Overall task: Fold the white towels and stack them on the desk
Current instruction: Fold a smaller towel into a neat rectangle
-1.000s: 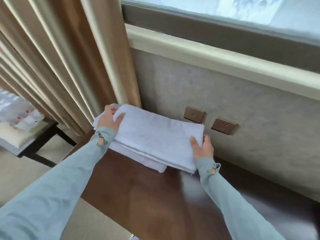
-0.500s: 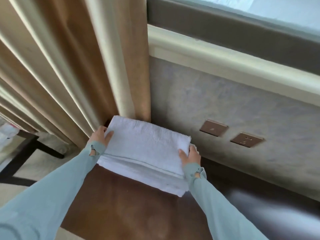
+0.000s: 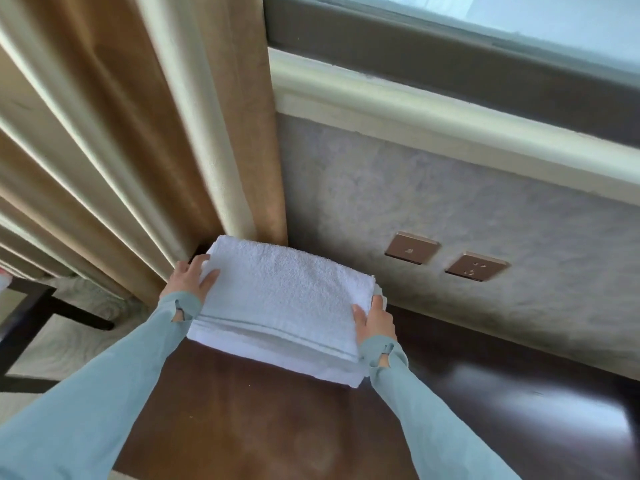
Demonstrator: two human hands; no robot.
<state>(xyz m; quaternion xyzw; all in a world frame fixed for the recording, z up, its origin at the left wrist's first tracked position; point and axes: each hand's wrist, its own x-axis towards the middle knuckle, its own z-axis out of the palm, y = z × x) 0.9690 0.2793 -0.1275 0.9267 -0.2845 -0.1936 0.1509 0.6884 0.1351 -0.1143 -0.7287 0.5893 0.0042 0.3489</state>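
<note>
Two folded white towels [image 3: 280, 299] lie stacked at the far left corner of our dark desk [image 3: 277, 417], long axis running straight between our fingers. Our left hand [image 3: 192, 284] rests on the left end, thumb on top, fingers spread. Our right hand [image 3: 375, 320] cups the right end, fingers curled round it. Both sit equally near.
</note>
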